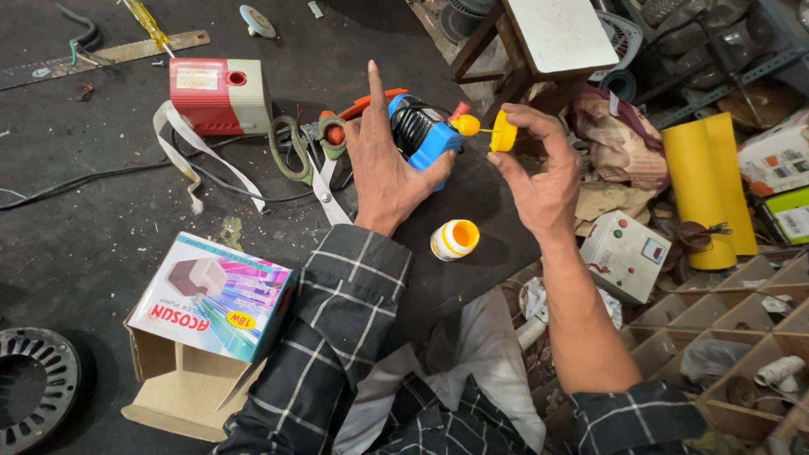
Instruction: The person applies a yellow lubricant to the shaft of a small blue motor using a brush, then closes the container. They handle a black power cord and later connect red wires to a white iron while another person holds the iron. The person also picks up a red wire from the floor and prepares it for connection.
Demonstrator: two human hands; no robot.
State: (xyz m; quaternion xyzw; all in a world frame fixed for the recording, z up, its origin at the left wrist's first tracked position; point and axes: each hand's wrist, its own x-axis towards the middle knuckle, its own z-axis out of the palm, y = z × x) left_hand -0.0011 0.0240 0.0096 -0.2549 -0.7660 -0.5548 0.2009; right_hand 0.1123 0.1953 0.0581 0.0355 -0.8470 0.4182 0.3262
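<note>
Near the floor's far edge, left hand (383, 168) is wrapping the small blue-and-black pump (424, 131), index finger raised | right hand (539, 173) is pinching the yellow cap (503, 131) by fingertips | pump seeming light, rigid, smooth plastic; body grip looking safest | open white-and-orange bottle (454, 239) is lying just below.

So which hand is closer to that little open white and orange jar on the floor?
Left, narrowly. The left hand grips a blue and black pump above and just left of the jar; the right hand pinches a yellow cap, up to its right.
</note>
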